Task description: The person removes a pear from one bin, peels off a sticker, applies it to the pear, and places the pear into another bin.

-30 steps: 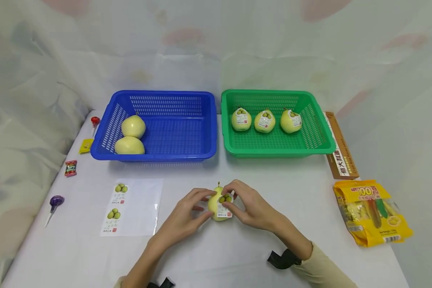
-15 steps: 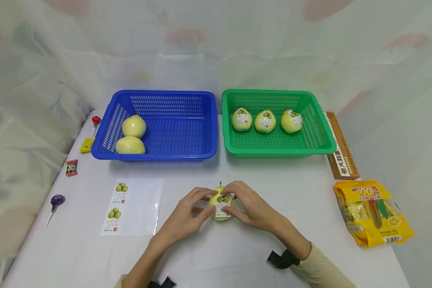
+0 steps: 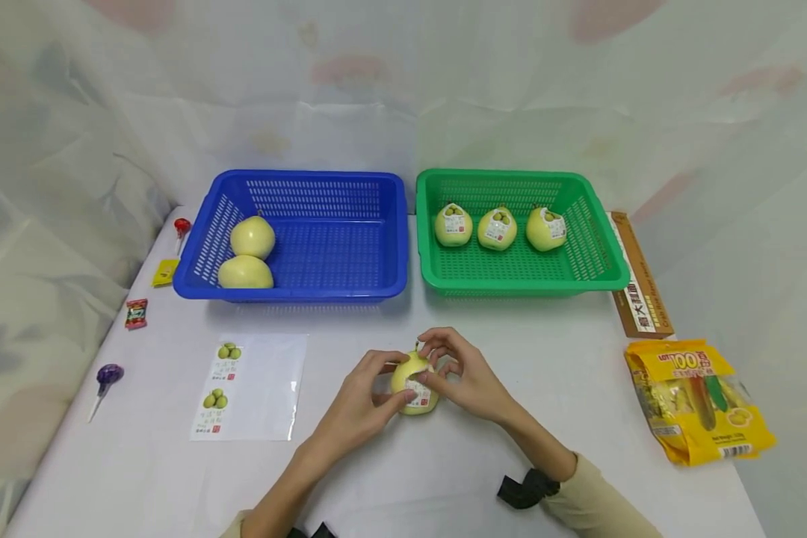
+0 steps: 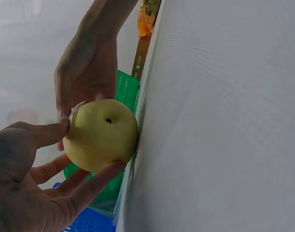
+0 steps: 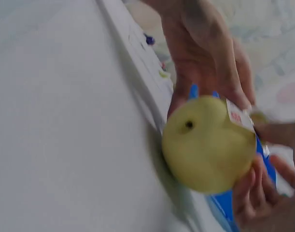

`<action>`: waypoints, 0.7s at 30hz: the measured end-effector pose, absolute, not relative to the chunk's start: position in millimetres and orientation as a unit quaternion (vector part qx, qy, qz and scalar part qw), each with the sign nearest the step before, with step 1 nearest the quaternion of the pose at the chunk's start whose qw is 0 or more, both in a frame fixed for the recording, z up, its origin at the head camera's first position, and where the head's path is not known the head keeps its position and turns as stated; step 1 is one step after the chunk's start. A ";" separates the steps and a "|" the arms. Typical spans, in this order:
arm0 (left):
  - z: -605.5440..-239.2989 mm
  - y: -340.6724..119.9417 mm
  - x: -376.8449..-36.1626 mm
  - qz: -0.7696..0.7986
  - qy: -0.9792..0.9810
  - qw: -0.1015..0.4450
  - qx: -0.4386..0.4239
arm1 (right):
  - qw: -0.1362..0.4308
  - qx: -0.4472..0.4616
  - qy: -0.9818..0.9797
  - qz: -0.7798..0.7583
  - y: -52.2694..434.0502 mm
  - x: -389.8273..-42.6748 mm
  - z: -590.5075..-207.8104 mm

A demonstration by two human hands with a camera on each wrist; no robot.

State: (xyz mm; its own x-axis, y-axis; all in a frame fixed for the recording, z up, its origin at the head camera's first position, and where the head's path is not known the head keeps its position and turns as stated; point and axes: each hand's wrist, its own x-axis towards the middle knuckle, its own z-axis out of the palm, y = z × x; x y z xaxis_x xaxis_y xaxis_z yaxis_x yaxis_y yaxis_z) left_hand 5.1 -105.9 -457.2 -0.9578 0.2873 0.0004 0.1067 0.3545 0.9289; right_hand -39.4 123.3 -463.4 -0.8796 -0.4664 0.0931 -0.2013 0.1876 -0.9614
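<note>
From my distant place I see the left hand [image 3: 359,396] around the pear [image 4: 106,137], thumb at the near side and fingers farther off, so this grip is filled with the fruit, I think to stop it from rolling. The right hand [image 3: 469,381] has a narrow grip and seems to pinch the upper part of the label [image 5: 240,116]; the exact contact is hidden. The pear is in the middle, on the near side of the baskets, its stem to the far side, which I judge turns the labelled face upward; whether it touches the bench [image 3: 578,388] I cannot tell. The baskets seem to divide the fruit: the blue basket [image 3: 289,293] at far left has two plain pears [image 3: 252,237], the green basket [image 3: 524,285] three labelled pears [image 3: 498,229]. A sheet [image 3: 264,388] with more labels lies flat at left, probably for easy reach. The bench has a white cover; sweets [image 3: 136,314] lie along its left edge, a box [image 3: 642,276] and a yellow bag [image 3: 699,403] at right. Pale patterned cloth [image 3: 336,119] encloses the far side and both ends.
</note>
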 end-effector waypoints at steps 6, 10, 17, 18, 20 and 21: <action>-457.8 -104.5 4.7 0.561 0.816 0.068 0.125 | 0.090 -0.122 0.784 -0.602 112.7 -41.2 -468.3; -459.9 -107.3 5.0 0.587 0.796 0.046 0.138 | 0.086 -0.160 0.750 -0.636 117.9 -32.1 -472.8; -462.3 -111.6 2.6 0.586 0.793 0.068 0.154 | 0.093 -0.230 0.739 -0.626 128.8 -20.6 -479.6; -463.3 -111.7 1.7 0.581 0.795 0.076 0.157 | 0.095 -0.229 0.739 -0.627 129.5 -20.5 -481.2; -465.3 -111.5 -0.1 0.567 0.802 0.089 0.163 | 0.103 -0.219 0.734 -0.635 130.6 -20.4 -483.6; -466.8 -111.4 -1.0 0.560 0.806 0.095 0.167 | 0.107 -0.215 0.729 -0.641 131.1 -20.5 -484.9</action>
State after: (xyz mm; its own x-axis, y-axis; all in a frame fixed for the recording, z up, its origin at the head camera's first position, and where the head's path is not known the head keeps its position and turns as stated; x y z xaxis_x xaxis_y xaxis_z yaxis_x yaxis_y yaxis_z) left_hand -1.0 -111.4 -466.8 -0.9266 0.3745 0.0341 0.1627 0.3174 0.9342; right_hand -20.5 131.1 -484.9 -0.8846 -0.4509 0.1191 -0.1757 0.0857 -0.9807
